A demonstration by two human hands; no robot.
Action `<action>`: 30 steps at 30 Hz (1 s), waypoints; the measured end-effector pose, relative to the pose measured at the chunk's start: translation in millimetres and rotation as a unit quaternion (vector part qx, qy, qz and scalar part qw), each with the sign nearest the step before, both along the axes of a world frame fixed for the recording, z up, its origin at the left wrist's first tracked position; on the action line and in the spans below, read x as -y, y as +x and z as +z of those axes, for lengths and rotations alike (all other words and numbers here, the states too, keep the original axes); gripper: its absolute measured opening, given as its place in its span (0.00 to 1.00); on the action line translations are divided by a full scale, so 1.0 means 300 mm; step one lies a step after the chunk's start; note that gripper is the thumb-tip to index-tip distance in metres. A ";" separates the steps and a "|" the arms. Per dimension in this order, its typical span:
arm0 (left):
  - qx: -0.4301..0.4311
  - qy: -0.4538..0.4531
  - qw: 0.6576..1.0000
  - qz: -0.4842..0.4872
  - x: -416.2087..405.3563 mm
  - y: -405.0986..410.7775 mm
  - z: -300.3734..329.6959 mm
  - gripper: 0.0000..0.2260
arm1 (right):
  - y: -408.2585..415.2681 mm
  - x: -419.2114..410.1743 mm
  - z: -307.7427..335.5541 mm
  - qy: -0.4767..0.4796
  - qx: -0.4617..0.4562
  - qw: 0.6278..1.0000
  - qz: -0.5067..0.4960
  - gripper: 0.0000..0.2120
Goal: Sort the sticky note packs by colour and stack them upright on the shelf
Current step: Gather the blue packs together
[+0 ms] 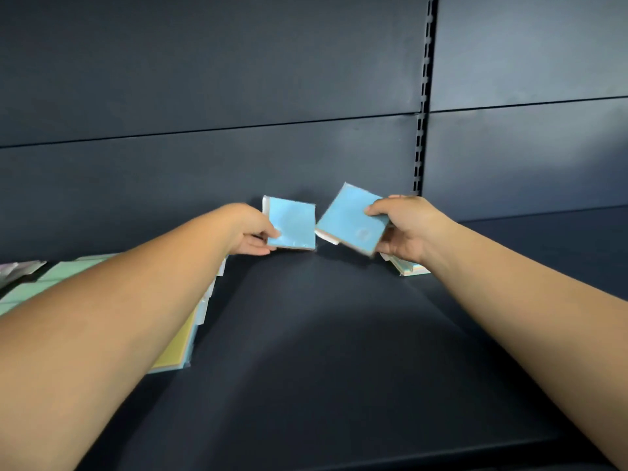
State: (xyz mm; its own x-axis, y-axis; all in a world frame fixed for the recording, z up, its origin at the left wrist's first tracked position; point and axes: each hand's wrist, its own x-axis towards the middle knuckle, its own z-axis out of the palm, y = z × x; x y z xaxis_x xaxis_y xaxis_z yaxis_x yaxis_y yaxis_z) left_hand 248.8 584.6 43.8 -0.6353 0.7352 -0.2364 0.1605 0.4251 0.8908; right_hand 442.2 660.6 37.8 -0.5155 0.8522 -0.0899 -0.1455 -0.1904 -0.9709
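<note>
shop aisle: dark metal gondola shelf (323, 334), panelled back wall (204, 79), slotted upright (424, 96) for brackets; wrapped sticky note packs (292, 226) lie as stock.

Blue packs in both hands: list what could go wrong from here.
1. The right hand pinches its tilted blue pack only at one corner, in the air; it might slip and drop.
2. The upright blue pack stands against the back panel, steadied by the left hand; letting go may tip it.
3. The left forearm lies over the yellow pack and green packs; pulling back could scatter them.
</note>
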 end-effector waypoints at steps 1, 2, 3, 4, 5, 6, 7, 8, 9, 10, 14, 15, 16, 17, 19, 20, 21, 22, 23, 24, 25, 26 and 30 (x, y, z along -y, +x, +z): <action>0.001 0.002 1.000 0.006 -0.006 -0.003 -0.015 0.05 | -0.001 0.000 -0.005 0.000 0.014 1.000 0.002 0.12; -0.010 -0.001 1.000 0.016 -0.011 -0.010 -0.026 0.07 | -0.002 0.003 -0.009 -0.001 0.027 1.000 0.006 0.11; -0.032 -0.009 0.999 0.027 -0.017 -0.023 -0.035 0.08 | -0.005 0.004 -0.013 -0.004 0.032 0.999 0.014 0.11; -0.060 -0.022 0.997 0.040 -0.019 -0.032 -0.039 0.08 | -0.009 0.006 -0.016 -0.009 0.029 0.999 0.017 0.11; -0.084 -0.029 0.995 0.048 -0.021 -0.041 -0.042 0.08 | -0.015 0.009 -0.018 -0.015 0.022 0.999 0.018 0.11; -0.094 -0.035 0.994 0.049 -0.022 -0.048 -0.045 0.09 | -0.024 0.010 -0.019 -0.020 0.018 0.999 0.017 0.11; -0.092 -0.040 0.994 0.045 -0.026 -0.054 -0.046 0.10 | -0.038 0.013 -0.021 -0.023 0.020 0.999 0.018 0.11; -0.082 -0.046 0.995 0.035 -0.026 -0.055 -0.043 0.09 | -0.054 0.017 -0.023 -0.022 0.029 0.999 0.021 0.11; -0.075 -0.055 0.995 0.022 -0.026 -0.054 -0.040 0.09 | -0.075 0.020 -0.031 -0.019 0.046 0.998 0.027 0.11; -0.063 -0.065 0.996 0.008 -0.020 -0.052 -0.032 0.08 | -0.098 0.028 -0.039 -0.016 0.066 0.997 0.035 0.10; -0.014 -0.097 0.995 -0.025 0.007 -0.076 -0.006 0.05 | -0.181 0.068 -0.074 -0.016 0.115 0.991 0.060 0.06; -0.013 -0.107 0.994 -0.026 0.014 -0.083 -0.003 0.05 | -0.194 0.075 -0.078 -0.001 0.131 0.989 0.066 0.06; -0.013 -0.112 0.993 -0.022 0.026 -0.088 -0.003 0.05 | -0.206 0.081 -0.081 0.030 0.161 0.984 0.067 0.03; -0.011 -0.110 0.994 -0.017 0.034 -0.092 -0.006 0.05 | -0.216 0.083 -0.082 0.075 0.202 0.975 0.058 0.05; 0.001 -0.089 0.996 -0.007 0.047 -0.092 -0.007 0.06 | -0.229 0.080 -0.084 0.175 0.291 0.940 0.029 0.13; 0.005 -0.079 0.997 -0.004 0.053 -0.085 -0.004 0.05 | -0.235 0.079 -0.082 0.216 0.333 0.918 0.024 0.15; 0.003 -0.067 0.998 -0.006 0.062 -0.076 -0.001 0.02 | -0.243 0.082 -0.079 0.250 0.372 0.894 0.024 0.17; -0.010 -0.056 0.998 -0.010 0.067 -0.071 0.000 0.06 | -0.251 0.084 -0.079 0.282 0.407 0.868 0.027 0.18; -0.026 -0.050 0.998 -0.015 0.072 -0.061 0.004 0.12 | -0.254 0.087 -0.076 0.317 0.439 0.840 0.028 0.19; -0.041 -0.049 0.998 -0.021 0.079 -0.048 0.010 0.16 | -0.255 0.094 -0.073 0.348 0.459 0.817 0.028 0.19; -0.060 -0.053 0.996 -0.030 0.086 -0.036 0.016 0.19 | -0.255 0.099 -0.068 0.376 0.471 0.798 0.026 0.20; -0.079 -0.057 0.995 -0.037 0.093 -0.023 0.022 0.20 | -0.247 0.104 -0.061 0.394 0.480 0.783 0.026 0.19; -0.144 -0.039 0.987 -0.054 0.104 0.049 0.037 0.16 | -0.139 0.076 0.007 0.425 0.524 0.738 -0.005 0.26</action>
